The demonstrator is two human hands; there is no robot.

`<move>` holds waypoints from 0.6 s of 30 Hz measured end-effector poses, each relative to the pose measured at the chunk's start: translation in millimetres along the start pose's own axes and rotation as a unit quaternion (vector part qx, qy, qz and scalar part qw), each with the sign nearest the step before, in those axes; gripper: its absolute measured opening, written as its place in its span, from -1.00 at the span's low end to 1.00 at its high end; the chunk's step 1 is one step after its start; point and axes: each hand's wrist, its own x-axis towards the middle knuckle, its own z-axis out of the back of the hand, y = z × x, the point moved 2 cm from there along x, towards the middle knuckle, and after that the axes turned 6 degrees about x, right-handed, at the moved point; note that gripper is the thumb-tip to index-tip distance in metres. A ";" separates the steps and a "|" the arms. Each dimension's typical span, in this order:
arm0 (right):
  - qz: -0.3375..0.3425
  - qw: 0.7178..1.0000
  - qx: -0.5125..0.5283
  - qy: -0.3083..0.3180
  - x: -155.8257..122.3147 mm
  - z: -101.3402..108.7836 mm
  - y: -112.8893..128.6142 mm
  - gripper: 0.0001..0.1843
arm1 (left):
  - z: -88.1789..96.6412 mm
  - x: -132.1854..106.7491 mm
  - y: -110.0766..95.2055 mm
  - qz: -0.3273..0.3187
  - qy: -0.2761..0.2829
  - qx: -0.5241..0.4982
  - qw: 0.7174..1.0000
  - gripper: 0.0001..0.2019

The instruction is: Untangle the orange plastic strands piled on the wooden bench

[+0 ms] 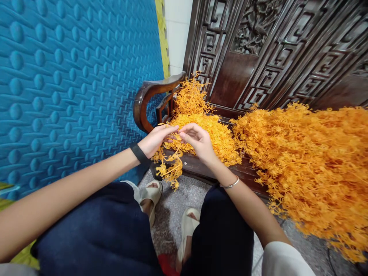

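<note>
My left hand (156, 140), with a black band at the wrist, and my right hand (197, 141), with a thin silver bracelet, meet fingertip to fingertip over the front edge of a dark wooden bench (198, 167). Both pinch thin stems of an orange plastic sprig bunch (169, 163) that hangs down between them over the bench edge. Just behind my hands lies a small heap of orange sprigs (214, 132) on the seat.
A large heap of orange sprigs (313, 168) covers the bench to the right. A carved dark backrest (258, 50) rises behind, a curved armrest (148, 96) stands left. A blue padded wall (71, 84) fills the left. My knees and sandalled feet (186, 228) are on speckled floor.
</note>
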 end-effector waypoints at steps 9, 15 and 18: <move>-0.061 0.992 0.035 -0.104 7.6 12.8 -10.7 -0.85 | -7.2 1.6 5.5 0.036 0.022 -0.032 0.999 -0.68; -0.057 0.993 0.081 -0.071 8.6 12.9 -13.0 -0.85 | -7.5 0.8 5.3 0.063 0.079 0.026 0.995 -0.86; -0.061 0.993 0.088 -0.057 10.4 16.4 -13.7 -0.81 | -3.4 1.7 4.3 0.014 0.071 0.065 0.995 -0.86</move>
